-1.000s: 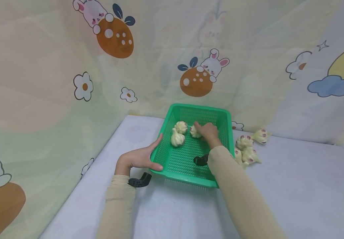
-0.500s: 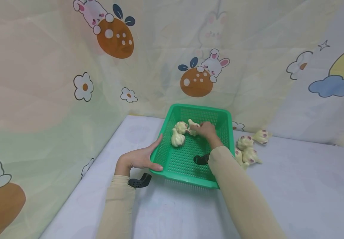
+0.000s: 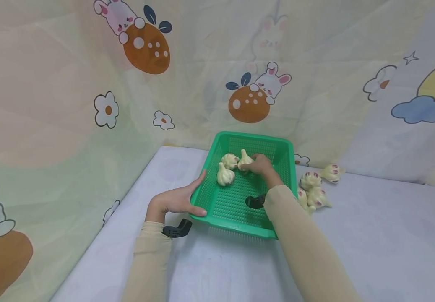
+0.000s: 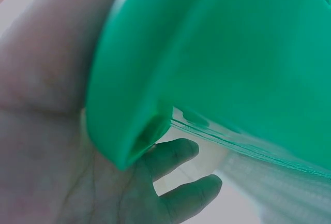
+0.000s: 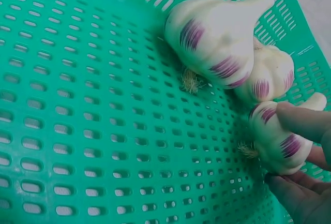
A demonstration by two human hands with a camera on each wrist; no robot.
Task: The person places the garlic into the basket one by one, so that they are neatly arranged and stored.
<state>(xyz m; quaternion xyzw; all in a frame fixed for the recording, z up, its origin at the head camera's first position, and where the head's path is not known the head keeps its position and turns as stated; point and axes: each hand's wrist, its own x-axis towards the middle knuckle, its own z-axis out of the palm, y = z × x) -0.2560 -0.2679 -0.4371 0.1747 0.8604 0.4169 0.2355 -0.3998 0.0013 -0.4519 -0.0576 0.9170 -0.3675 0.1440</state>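
A green plastic basket (image 3: 236, 228) with slotted walls stands on the table, holding three garlic bulbs. At its left side my left hand (image 3: 177, 200) grips the rim, thumb over the front corner; in the left wrist view other fingers (image 4: 191, 198) reach beneath the rim. Inside the basket my right hand (image 3: 261, 165) pinches one garlic bulb (image 5: 282, 144) between thumb and fingers, its stem pointing up in the head view. Beside that bulb are a second garlic bulb (image 3: 230, 161) and, nearer me, a third garlic bulb (image 3: 225, 174).
Several more garlic bulbs (image 3: 316, 197) lie on the white table (image 3: 383, 235) just right of the basket. A cartoon-printed cloth (image 3: 315, 84) hangs behind and to the left. Black wrist devices (image 3: 177, 228) sit on both forearms.
My right hand has shifted slightly left and turned the pinched garlic bulb so its stem points up, close to the other two. The left hand and basket have stayed in place.
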